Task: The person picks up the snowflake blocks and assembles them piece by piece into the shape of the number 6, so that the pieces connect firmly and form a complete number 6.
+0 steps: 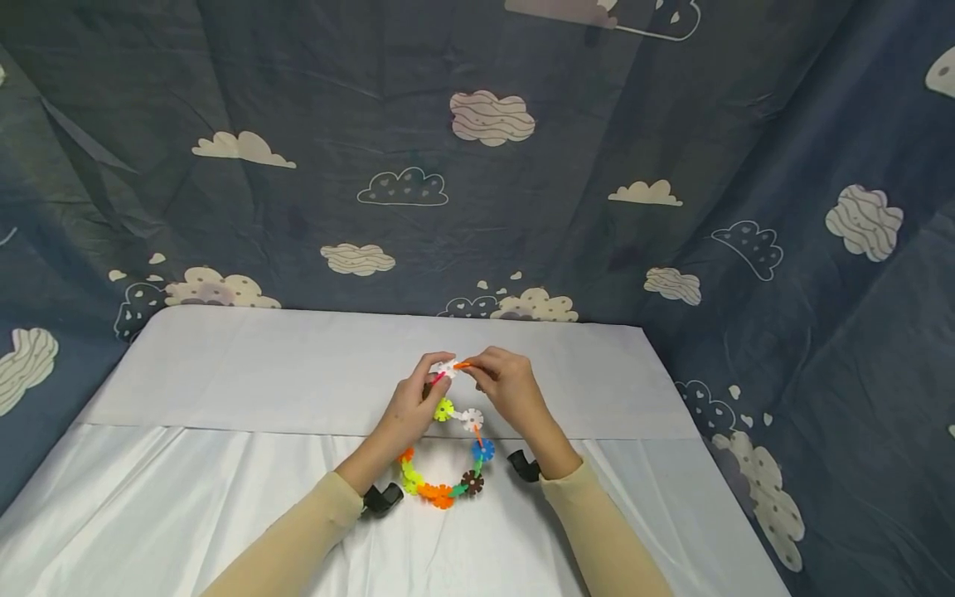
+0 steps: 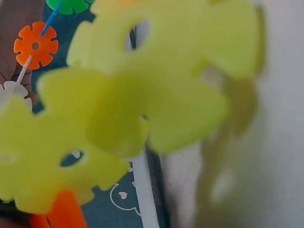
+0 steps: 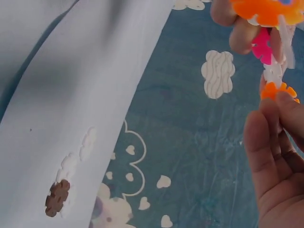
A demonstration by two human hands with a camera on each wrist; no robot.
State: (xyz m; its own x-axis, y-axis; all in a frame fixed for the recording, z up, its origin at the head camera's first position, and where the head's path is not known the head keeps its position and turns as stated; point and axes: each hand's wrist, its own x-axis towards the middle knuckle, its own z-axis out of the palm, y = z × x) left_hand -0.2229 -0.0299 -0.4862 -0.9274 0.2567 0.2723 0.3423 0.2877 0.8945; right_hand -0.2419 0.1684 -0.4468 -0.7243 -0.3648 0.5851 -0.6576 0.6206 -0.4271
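Both hands meet at the top of a ring of snowflake building discs point(image 1: 444, 464) that lies on the white tablecloth point(image 1: 224, 497) — the left hand point(image 1: 412, 408) pinches the white disc point(image 1: 446, 368), the right hand point(image 1: 511, 393) pinches an orange disc point(image 1: 463, 365) against it.

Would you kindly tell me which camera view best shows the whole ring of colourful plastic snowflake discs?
The head view: the ring of colourful plastic snowflake discs appears entire, held up between both hands. The left wrist view shows only blurred yellow discs close up; the right wrist view shows just a few pieces at the fingertips.
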